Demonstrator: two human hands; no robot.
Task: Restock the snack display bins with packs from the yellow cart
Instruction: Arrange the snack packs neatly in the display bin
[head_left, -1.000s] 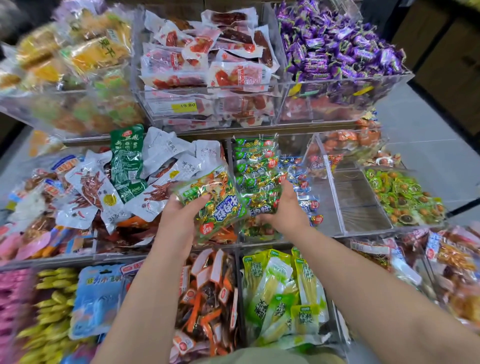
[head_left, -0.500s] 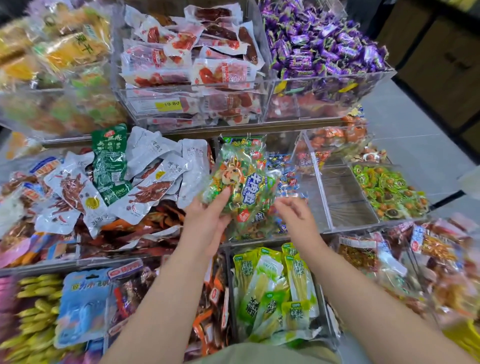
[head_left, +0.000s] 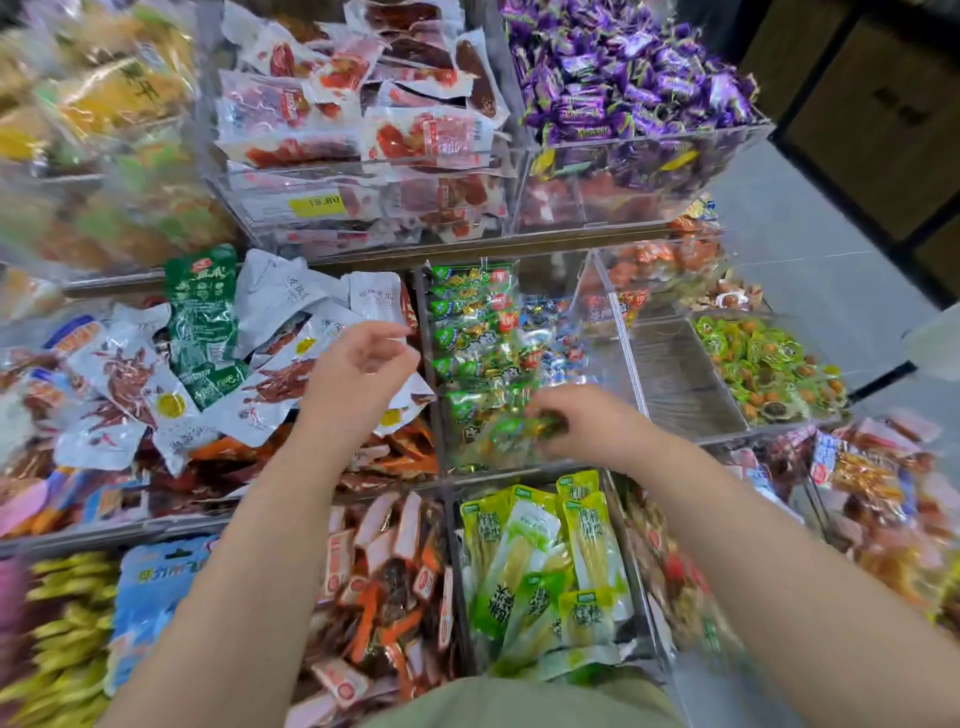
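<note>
Head view: right hand (head_left: 589, 422) holds green packs (head_left: 470, 365), long axes crosswise.

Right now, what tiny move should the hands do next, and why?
Probably lift the right hand out of the middle bin: the green packs already lie inside it, and the left hand hovers empty, so more packs seem needed.

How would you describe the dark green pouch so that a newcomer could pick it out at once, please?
Find the middle shelf of clear bins, below the purple sweets. In its bin left of the green snack packs lies a heap of white pouches. The dark green pouch lies on top near the back, the only green one there, with a red logo at its top end.
</note>
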